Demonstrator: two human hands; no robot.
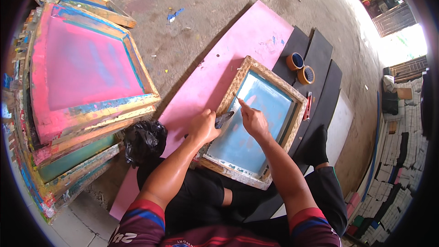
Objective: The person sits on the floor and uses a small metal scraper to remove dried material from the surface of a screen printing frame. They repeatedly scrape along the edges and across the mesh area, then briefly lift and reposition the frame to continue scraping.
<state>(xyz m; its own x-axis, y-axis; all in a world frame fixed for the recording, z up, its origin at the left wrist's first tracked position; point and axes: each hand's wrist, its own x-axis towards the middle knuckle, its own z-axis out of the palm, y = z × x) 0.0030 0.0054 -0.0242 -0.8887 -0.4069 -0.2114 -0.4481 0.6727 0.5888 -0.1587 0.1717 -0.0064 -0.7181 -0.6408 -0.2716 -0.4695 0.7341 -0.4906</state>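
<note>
A wooden screen-printing frame [299, 115] with light blue mesh [263, 148] lies tilted across my lap, over a pink board [247, 36]. My left hand [204, 128] is closed at the frame's left side, gripping a crumpled dark piece [224, 119] whose kind I cannot make out. Above the mesh, my right hand [254, 121] pinches a thin, slim tool [236, 96] pointing toward the frame's upper left inner edge. Its exact kind is too small to tell.
Two tape rolls [306, 75] and a red cutter [307, 105] rest on dark boards [315, 50] at right. Stacked paint-stained screen frames [87, 64] stand at left, near a black plastic bag [145, 142]. White stacked material [404, 155] lines the far right.
</note>
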